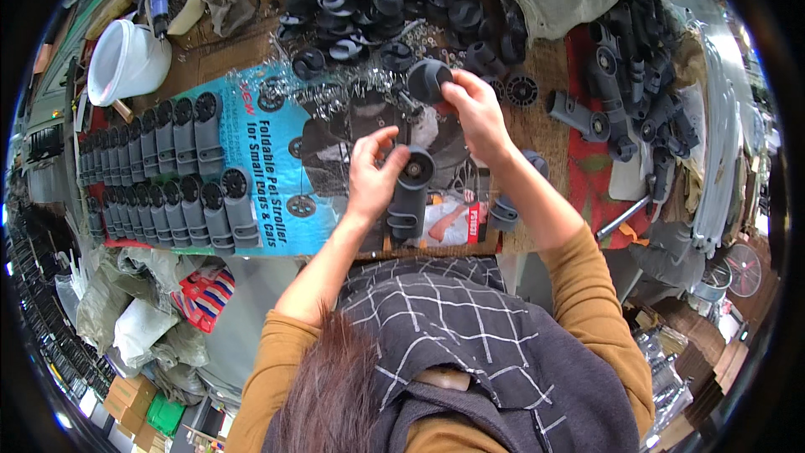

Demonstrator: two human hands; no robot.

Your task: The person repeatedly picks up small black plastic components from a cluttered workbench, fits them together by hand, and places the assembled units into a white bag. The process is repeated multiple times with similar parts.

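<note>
My right hand pinches a round black plastic knob between thumb and fingers, above the middle of the table. Below it lies a dark grey tube joint with a round head at its far end and a metal piece in the head's centre. My left hand is beside that head, its thumb overlapping the rim and its fingers half curled, with a gap between thumb and forefinger. Whether the thumb presses on the joint is hard to tell. Loose metal screws lie on clear plastic beyond both hands.
Two rows of grey tube joints stand at left on a blue printed sheet. A heap of black knobs is at the back. More joints are piled right. A white bucket and a blue power screwdriver are back left.
</note>
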